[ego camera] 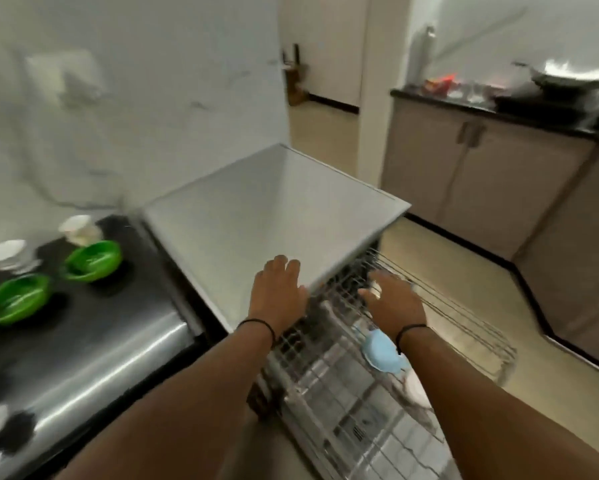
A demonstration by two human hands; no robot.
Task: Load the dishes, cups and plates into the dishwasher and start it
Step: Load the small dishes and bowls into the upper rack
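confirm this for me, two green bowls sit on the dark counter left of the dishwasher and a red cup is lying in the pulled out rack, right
Not quite. The cup lying in the pulled-out rack is light blue, not red; the head view shows it beside the right wrist. The rest holds: two green bowls sit on the dark counter left of the dishwasher.

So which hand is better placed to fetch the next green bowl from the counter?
Left, probably. The left hand rests on the dishwasher top, on the bowls' side; the right hand is over the rack, farther away.
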